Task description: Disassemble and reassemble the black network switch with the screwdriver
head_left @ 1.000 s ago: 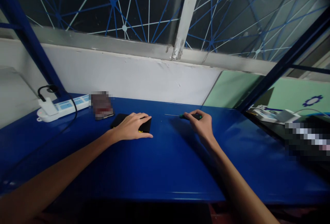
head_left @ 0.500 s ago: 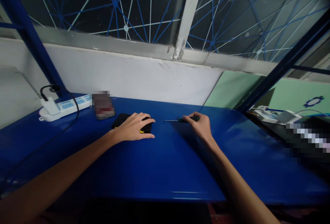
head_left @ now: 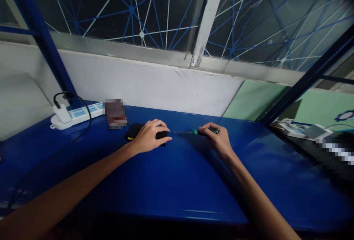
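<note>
A flat black object (head_left: 132, 131) with a small yellow mark lies on the blue table (head_left: 171, 181). My left hand (head_left: 151, 136) rests over its right part, thumb and fingers curled around it, so much of it is hidden. My right hand (head_left: 217, 136) is closed around the dark handle of a screwdriver (head_left: 195, 132) with a green collar. Its thin metal shaft points left, level with the tabletop. The tip reaches the thumb and fingertips of my left hand; whether it touches anything there is too small to tell.
At the back left, a white power strip (head_left: 77, 116) holds a plug with a black cable (head_left: 90, 116). Beside it is a blurred dark reddish item (head_left: 116, 114). White adapters (head_left: 315, 132) and dark equipment (head_left: 337, 159) stand at the right. Blue frame posts (head_left: 52, 54) flank the table.
My left thumb and fingers have drawn closer together near the black object's right end. The screwdriver tip has come up to them. The whole view has shifted slightly.
</note>
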Demonstrator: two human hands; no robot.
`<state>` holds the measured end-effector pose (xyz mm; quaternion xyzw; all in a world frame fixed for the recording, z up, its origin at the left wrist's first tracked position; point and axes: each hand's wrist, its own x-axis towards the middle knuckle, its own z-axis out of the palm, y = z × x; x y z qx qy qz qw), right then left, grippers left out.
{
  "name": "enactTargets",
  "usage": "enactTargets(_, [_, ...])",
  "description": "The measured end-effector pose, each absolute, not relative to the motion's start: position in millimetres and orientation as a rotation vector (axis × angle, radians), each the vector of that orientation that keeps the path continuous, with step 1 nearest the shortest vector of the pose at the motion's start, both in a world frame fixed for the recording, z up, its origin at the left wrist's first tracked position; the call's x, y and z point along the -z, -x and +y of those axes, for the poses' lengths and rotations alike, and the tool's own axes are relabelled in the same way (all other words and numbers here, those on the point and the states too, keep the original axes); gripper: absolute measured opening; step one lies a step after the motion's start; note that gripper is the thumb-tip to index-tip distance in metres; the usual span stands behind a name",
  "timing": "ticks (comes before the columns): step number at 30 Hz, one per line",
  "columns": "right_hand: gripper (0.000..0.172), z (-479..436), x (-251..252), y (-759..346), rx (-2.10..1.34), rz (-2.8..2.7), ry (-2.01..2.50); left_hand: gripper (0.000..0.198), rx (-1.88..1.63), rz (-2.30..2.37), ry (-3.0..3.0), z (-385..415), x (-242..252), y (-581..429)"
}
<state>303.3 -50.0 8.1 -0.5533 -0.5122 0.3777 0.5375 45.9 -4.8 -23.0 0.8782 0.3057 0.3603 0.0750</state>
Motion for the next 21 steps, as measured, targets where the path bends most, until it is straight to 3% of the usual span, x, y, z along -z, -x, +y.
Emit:
enactTargets(11, [0.033, -49.0, -2.0, -300.9, -0.906, -1.299, 1.311, 0.015, -1.035, 0.899, -2.623, -2.4, 31.0, -45.9])
enactTargets(21, [0.030, -51.8, -5.1, -299.1, -0.879, -1.329, 1.311, 0.020, -1.083, 0.871, -2.620, -1.1, 32.2, -45.2])
